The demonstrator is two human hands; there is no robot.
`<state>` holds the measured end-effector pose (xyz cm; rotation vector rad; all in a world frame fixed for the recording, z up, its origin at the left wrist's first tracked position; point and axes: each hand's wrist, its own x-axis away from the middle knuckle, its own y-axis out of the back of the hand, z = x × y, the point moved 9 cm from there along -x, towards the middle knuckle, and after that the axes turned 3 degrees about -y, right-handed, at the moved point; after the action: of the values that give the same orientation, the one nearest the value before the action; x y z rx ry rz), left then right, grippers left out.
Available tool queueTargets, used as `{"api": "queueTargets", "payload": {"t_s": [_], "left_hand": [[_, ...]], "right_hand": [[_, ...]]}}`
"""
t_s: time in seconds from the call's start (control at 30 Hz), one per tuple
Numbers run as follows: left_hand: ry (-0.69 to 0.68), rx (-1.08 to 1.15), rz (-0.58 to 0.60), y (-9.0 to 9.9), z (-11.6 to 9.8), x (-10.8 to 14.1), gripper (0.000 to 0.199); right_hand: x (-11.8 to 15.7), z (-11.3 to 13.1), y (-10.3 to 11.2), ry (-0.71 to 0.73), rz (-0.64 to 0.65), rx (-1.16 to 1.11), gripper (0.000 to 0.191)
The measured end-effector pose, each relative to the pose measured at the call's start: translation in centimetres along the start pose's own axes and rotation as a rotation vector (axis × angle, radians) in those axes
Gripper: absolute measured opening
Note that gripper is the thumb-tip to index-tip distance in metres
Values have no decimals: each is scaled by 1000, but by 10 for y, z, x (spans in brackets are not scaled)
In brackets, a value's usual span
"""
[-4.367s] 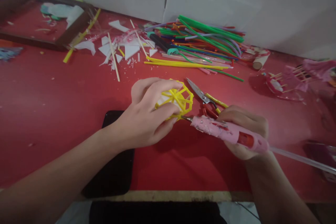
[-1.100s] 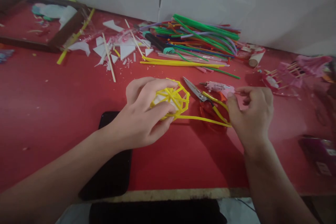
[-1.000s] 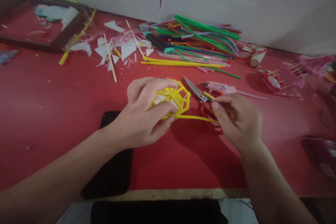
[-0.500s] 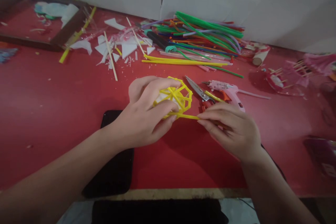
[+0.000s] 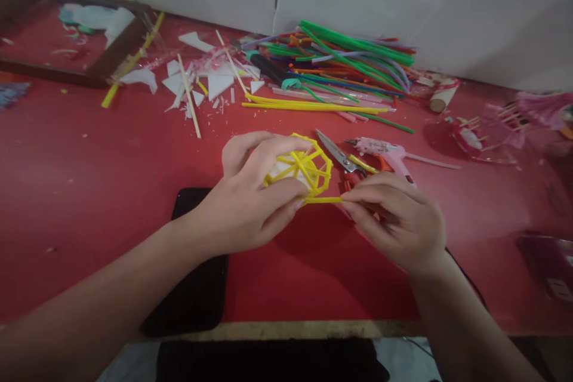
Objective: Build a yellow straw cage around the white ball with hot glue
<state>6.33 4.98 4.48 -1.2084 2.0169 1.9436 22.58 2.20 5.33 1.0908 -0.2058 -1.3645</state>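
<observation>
My left hand (image 5: 259, 191) is closed around a small openwork frame (image 5: 301, 167) of yellow pipe cleaners, with something white inside it. Its fingers hide the frame's left side. A straight yellow pipe cleaner (image 5: 323, 200) runs along the frame's lower edge toward the right. Between thumb and fingertips, my right hand (image 5: 396, 221) pinches the free end of that strip. Just beyond the right hand lie scissors (image 5: 335, 152) with red handles, partly covered, and a pink glue gun (image 5: 385, 152).
Behind the hands lie loose yellow pipe cleaners (image 5: 313, 106) and a multicoloured pile (image 5: 358, 54). White scraps (image 5: 219, 85) and sticks are scattered left of it. A black phone (image 5: 197, 292) rests under my left forearm. A dark wooden frame (image 5: 98, 65) stands far left; a cardboard tube (image 5: 443, 97) lies right.
The yellow frame has shifted slightly right and turned a little in my left hand. The strip now lies more level, and my right hand has moved slightly right with its end.
</observation>
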Motion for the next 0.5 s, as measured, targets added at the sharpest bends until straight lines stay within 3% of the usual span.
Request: {"api": "queueTargets", "payload": {"t_s": [0.17, 0.5], "left_hand": [[-2, 18, 0, 0, -1, 1, 11], [-2, 89, 5, 0, -1, 0, 14]], "right_hand": [[-2, -4, 2, -45, -44, 25, 9], [-3, -15, -8, -77, -2, -9, 8]]}}
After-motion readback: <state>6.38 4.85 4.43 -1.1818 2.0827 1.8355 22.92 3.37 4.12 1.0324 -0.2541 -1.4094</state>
